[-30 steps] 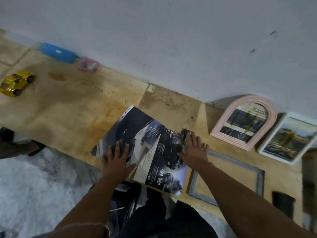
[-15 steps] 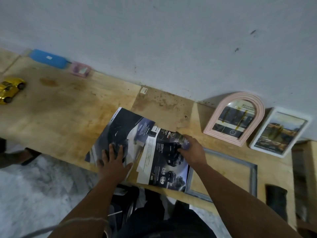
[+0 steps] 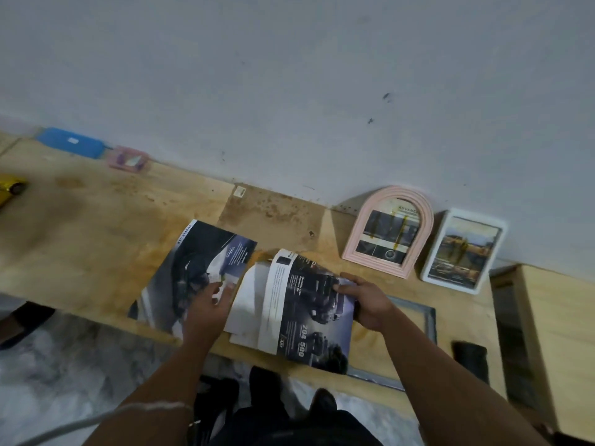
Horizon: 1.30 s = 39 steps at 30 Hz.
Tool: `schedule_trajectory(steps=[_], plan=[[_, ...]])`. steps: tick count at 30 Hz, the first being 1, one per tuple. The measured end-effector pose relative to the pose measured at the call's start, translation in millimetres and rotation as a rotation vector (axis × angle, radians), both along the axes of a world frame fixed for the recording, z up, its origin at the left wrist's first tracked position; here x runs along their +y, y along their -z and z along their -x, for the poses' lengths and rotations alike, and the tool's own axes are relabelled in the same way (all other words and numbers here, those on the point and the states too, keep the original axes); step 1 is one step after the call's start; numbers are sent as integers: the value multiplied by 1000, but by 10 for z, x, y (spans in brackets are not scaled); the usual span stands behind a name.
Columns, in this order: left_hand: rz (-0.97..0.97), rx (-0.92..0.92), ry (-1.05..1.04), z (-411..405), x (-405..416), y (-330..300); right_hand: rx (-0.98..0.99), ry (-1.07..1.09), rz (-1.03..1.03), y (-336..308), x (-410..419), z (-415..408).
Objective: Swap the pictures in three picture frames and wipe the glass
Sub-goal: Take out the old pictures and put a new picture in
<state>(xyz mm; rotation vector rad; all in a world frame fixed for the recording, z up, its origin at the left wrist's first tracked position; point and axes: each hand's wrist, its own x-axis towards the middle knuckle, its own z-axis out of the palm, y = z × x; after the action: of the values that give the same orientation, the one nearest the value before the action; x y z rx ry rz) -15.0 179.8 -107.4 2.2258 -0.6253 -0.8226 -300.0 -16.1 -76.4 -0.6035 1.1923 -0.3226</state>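
A dark car magazine page point(image 3: 206, 265) lies on the wooden table point(image 3: 96, 239). My left hand point(image 3: 209, 309) hovers over its lower right part with fingers spread. My right hand point(image 3: 367, 300) grips the right edge of a second set of car pages point(image 3: 299, 313) and lifts them off the table. Under them lies a grey rectangular frame point(image 3: 429, 320), flat and partly covered. A pink arched frame point(image 3: 388, 230) and a white rectangular frame point(image 3: 463, 251) lean against the wall, each with a picture in it.
A blue case point(image 3: 72, 145) and a small pink item point(image 3: 128, 159) lie by the wall at the left. A yellow toy car point(image 3: 11, 188) is at the left edge. A black object point(image 3: 470, 358) lies near the table's front right. A wooden cabinet point(image 3: 560, 342) stands to the right.
My right hand closed on the right-hand pages and raised them, pulling them right. My left hand lifted off the dark page and moved right toward them.
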Motion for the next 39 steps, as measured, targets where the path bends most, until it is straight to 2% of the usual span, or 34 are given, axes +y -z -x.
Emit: schedule_trajectory(steps=[5, 8, 10, 14, 20, 24, 29, 32, 39], plan=[[-79, 659, -52, 533, -403, -262, -198, 102, -9, -99, 26, 566], [-96, 896, 37, 906, -529, -357, -232, 206, -18, -146, 91, 911], [-74, 979, 94, 1192, -594, -406, -180, 255, -17, -126, 147, 1145], [4, 878, 59, 1768, -748, -385, -63, 273, -12, -81, 280, 1571], [-25, 755, 48, 2118, -809, -317, -25, 441, -109, 61, 416, 2223], [-102, 656, 90, 2128, -792, -253, 96, 308, -82, 143, 509, 2509], [-87, 389, 147, 2143, -771, -153, 330, 197, 41, 194, 582, 2576], [-51, 383, 89, 2185, -796, -67, 464, 179, 146, 282, 593, 2549], [0, 268, 185, 2245, -727, 118, 630, -54, 175, 515, 693, 2476]])
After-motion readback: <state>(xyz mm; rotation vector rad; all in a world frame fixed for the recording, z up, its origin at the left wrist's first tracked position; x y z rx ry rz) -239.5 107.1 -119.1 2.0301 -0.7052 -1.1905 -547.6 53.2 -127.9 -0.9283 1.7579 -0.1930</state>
